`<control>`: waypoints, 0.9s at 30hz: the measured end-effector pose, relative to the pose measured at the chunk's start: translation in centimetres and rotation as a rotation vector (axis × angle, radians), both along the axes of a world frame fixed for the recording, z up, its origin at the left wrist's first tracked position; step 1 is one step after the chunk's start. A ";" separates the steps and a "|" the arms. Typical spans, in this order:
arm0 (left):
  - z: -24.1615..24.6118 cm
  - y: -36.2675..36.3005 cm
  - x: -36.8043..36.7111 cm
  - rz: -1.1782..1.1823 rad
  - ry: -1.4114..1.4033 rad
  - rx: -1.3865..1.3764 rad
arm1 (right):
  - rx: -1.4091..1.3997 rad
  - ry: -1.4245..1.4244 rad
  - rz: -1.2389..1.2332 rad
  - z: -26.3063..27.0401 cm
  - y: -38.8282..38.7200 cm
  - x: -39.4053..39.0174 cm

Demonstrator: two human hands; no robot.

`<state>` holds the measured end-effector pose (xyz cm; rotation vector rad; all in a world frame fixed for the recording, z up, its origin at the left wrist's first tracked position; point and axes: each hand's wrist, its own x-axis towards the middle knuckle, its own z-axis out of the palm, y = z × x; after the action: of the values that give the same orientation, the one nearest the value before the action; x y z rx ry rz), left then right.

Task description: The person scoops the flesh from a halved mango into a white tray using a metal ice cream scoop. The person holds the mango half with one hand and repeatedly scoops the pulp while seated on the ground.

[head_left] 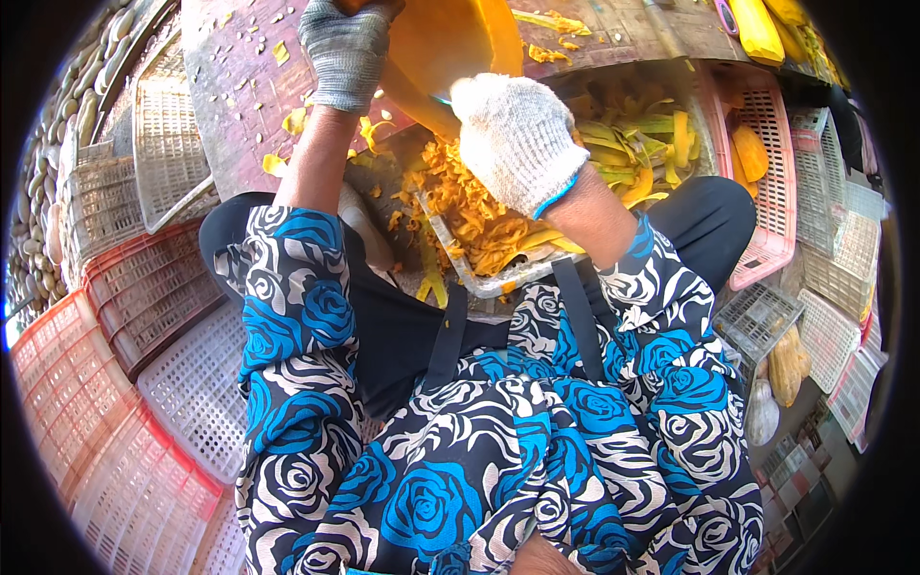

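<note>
At the top of the head view, my left hand [345, 54], in a grey knit glove, grips the upper left side of a large hollow piece of orange pumpkin [453, 43]. Its scooped inner face is turned up. My right hand [514, 136], in a white knit glove with a blue cuff edge, is closed in a fist at the near rim. A thin bright edge by its knuckles looks like part of a tool; the rest is hidden by the glove. Below this hand, a plastic crate [489, 287] between my knees holds orange pumpkin pulp [496, 230] and yellow-green peel strips [632, 154].
Seeds and scraps lie on the reddish board [237, 108]. Plastic crates [172, 136] are stacked at left. A pink crate [769, 215] at right holds cut pumpkin pieces [751, 154]. Peeled yellow pumpkins [758, 36] and a purple-handled object [726, 16] lie top right.
</note>
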<state>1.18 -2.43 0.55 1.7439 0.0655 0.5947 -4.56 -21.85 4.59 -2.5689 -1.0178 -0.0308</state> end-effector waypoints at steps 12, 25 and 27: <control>-2.0 1.4 0.2 0.129 0.101 0.049 | 0.304 -0.053 -0.016 1.6 -1.3 2.1; -1.0 -0.4 0.7 0.265 0.059 0.134 | -0.256 -0.209 -0.118 0.0 4.6 1.7; -1.2 -1.0 1.2 0.266 0.042 0.114 | -0.150 -0.168 -0.062 -1.2 2.9 2.4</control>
<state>2.40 -3.47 -0.69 1.8729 0.3018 0.7676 -2.16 -18.98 3.38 -2.7728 -1.0348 -0.1975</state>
